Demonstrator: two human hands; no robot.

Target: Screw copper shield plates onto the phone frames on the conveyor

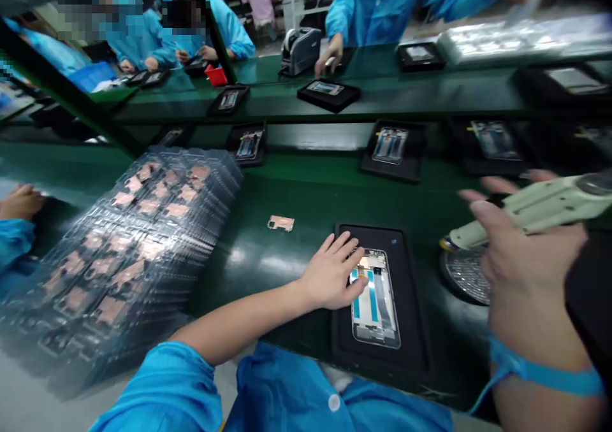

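My left hand (332, 273) lies flat with its fingers apart over the upper left of an open phone body (382, 304). The phone body, with blue strips and a small board inside, sits in a black foam tray (415, 317). My right hand (526, 273) is closed around a pale green electric screwdriver (540, 206), pointing left, some of its fingers stretched out. The screwdriver's yellowish tip is at the rim of a round dish with a glittering, grainy surface (463, 276). A small copper-coloured plate (281, 222) rests on the green bench, left of the tray.
Stacked clear plastic trays (157, 228) with copper-coloured plates fill the left. Black trays with phone bodies (389, 145) line the belt behind. A grey tape dispenser (300, 51) stands farther back. Co-workers in blue sit opposite; another person's hand (21, 201) is at left.
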